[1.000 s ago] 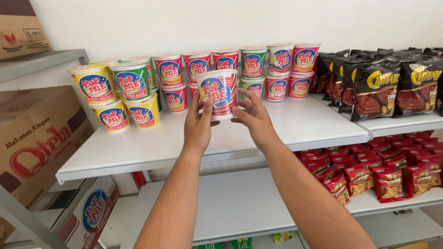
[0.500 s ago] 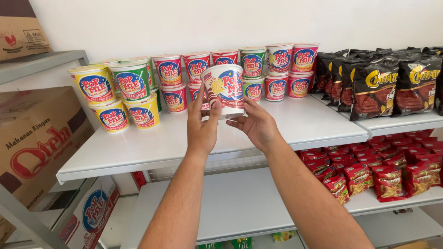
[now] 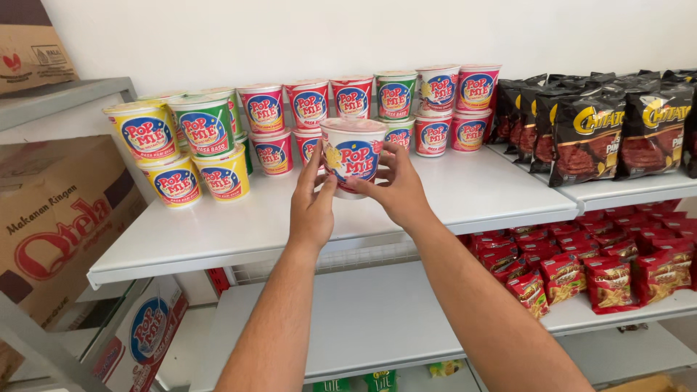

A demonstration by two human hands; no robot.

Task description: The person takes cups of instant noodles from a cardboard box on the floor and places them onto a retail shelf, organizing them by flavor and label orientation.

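Observation:
A white and red noodle cup [image 3: 353, 156] is held upright between both my hands, just above the white upper shelf [image 3: 218, 232]. My left hand [image 3: 312, 207] grips its left side and my right hand [image 3: 396, 189] its right side. Behind it stand two stacked rows of red noodle cups [image 3: 308, 105], with one green cup [image 3: 396, 94] among them. To the left sit yellow cups [image 3: 174, 181] and a green cup [image 3: 207, 127], also stacked.
Black snack bags [image 3: 602, 134] stand on the shelf at right. Red snack packets [image 3: 602, 272] fill the right part of the lower shelf [image 3: 348, 327]. Brown cardboard boxes [image 3: 51, 225] sit on a grey rack at left, with a printed carton [image 3: 145, 334] below.
The cup has come toward me and slightly lower, away from the rows of cups, still held in both hands. The view has shifted a little.

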